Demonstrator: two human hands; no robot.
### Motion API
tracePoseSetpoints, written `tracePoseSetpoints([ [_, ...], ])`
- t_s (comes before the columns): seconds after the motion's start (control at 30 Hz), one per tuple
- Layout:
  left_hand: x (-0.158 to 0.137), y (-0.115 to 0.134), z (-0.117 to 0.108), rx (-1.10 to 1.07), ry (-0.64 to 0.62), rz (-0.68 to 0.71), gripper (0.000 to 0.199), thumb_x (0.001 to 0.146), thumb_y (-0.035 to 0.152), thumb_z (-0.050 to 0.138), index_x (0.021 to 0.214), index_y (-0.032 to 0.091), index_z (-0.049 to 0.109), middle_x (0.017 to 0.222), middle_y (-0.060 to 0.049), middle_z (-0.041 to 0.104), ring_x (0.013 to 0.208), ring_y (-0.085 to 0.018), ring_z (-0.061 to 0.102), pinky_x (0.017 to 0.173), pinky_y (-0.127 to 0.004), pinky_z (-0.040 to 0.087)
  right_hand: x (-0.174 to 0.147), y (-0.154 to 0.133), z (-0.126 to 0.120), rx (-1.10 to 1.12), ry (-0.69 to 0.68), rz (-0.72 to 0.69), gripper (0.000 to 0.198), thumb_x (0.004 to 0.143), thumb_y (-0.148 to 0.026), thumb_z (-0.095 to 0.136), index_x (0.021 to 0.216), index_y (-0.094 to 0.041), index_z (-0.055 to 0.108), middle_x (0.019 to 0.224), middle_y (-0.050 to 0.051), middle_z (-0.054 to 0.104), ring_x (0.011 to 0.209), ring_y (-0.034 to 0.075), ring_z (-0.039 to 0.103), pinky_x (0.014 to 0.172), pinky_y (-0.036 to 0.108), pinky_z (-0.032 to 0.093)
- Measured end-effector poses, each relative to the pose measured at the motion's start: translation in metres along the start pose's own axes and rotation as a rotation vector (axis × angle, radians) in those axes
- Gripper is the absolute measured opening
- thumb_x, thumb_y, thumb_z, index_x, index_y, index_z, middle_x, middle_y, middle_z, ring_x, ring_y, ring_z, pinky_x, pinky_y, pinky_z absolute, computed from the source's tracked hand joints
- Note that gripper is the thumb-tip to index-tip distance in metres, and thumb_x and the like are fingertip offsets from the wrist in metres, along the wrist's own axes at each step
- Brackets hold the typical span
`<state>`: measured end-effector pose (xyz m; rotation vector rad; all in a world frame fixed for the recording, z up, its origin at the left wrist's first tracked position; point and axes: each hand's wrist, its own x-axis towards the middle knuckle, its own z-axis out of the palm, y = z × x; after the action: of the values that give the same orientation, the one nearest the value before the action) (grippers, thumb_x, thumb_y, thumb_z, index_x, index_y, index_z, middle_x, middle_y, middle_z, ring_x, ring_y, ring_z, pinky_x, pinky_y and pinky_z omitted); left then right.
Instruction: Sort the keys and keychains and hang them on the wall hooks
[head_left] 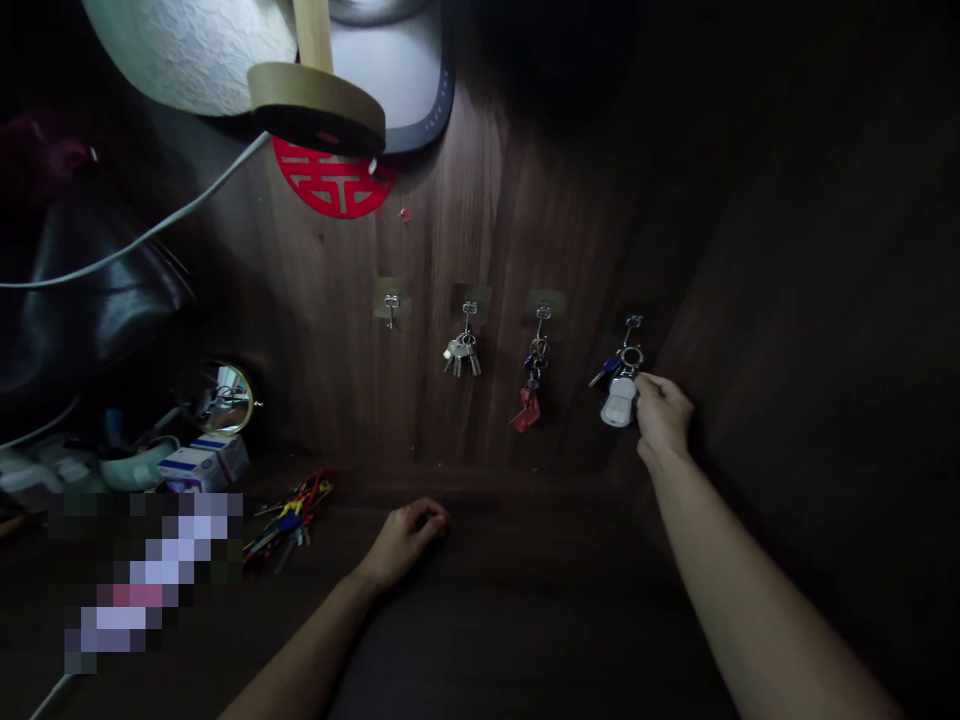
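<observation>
At the rightmost wall hook [634, 322] hangs a set of keys with a metal ring, a blue-headed key [609, 368] and a white fob [619, 400]. My right hand [664, 412] is closed at the fob's right edge, its fingertips partly hidden. On the dark wooden surface below, my left hand [409, 540] rests with curled fingers and nothing visible in it. A bunch of silver keys [463, 354] hangs from another hook, and keys with a red tag [527, 408] hang between that bunch and the fob.
The leftmost hook [391, 305] carries no keys. A colourful pile of keys [292, 515] lies left of my left hand. Farther left are small boxes [204, 462] and a round mirror [225, 397]. A lamp base [316, 105] and white cable [165, 232] stand out above.
</observation>
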<state>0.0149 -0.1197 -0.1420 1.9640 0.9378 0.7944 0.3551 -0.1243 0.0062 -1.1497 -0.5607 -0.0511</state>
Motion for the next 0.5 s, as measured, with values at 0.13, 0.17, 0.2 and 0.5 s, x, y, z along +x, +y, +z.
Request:
tracePoseSetpoints([
  [0.13, -0.001, 0.001, 0.0, -0.006, 0.006, -0.002, 0.029, 0.082, 0.041, 0.044, 0.084, 0.017, 0.06, 0.072, -0.001, 0.064, 0.07, -0.015, 0.057, 0.067, -0.023, 0.042, -0.023, 0.011, -0.012, 0.048, -0.023, 0.056, 0.026, 0.062, -0.031, 0.06, 0.084, -0.018, 0.059, 0.073, -0.003, 0.059, 0.067, 0.012, 0.056, 0.055, 0.022, 0.044],
  [0.17, -0.002, 0.002, 0.0, -0.008, 0.007, 0.001, 0.028, 0.082, 0.04, 0.044, 0.084, 0.017, 0.06, 0.072, -0.001, 0.064, 0.07, -0.015, 0.057, 0.067, -0.023, 0.043, -0.029, 0.014, -0.015, 0.049, -0.028, 0.069, 0.028, 0.062, -0.033, 0.06, 0.086, -0.018, 0.058, 0.075, -0.003, 0.059, 0.068, 0.012, 0.057, 0.055, 0.022, 0.045],
  [0.2, -0.002, 0.002, 0.0, -0.011, 0.007, 0.005, 0.027, 0.082, 0.039, 0.044, 0.084, 0.017, 0.06, 0.073, -0.001, 0.064, 0.07, -0.014, 0.057, 0.067, -0.023, 0.043, -0.036, 0.018, -0.018, 0.047, -0.031, 0.08, 0.03, 0.062, -0.034, 0.061, 0.088, -0.019, 0.057, 0.077, -0.003, 0.059, 0.069, 0.012, 0.057, 0.055, 0.022, 0.045],
  [0.5, -0.004, -0.003, 0.0, -0.045, 0.007, 0.034, 0.024, 0.081, 0.034, 0.046, 0.086, 0.016, 0.061, 0.075, -0.002, 0.066, 0.072, -0.014, 0.059, 0.068, -0.023, 0.043, -0.101, 0.048, -0.028, 0.15, -0.108, 0.242, 0.033, 0.058, -0.029, 0.065, 0.087, -0.022, 0.053, 0.082, -0.003, 0.058, 0.072, 0.011, 0.059, 0.057, 0.022, 0.048],
])
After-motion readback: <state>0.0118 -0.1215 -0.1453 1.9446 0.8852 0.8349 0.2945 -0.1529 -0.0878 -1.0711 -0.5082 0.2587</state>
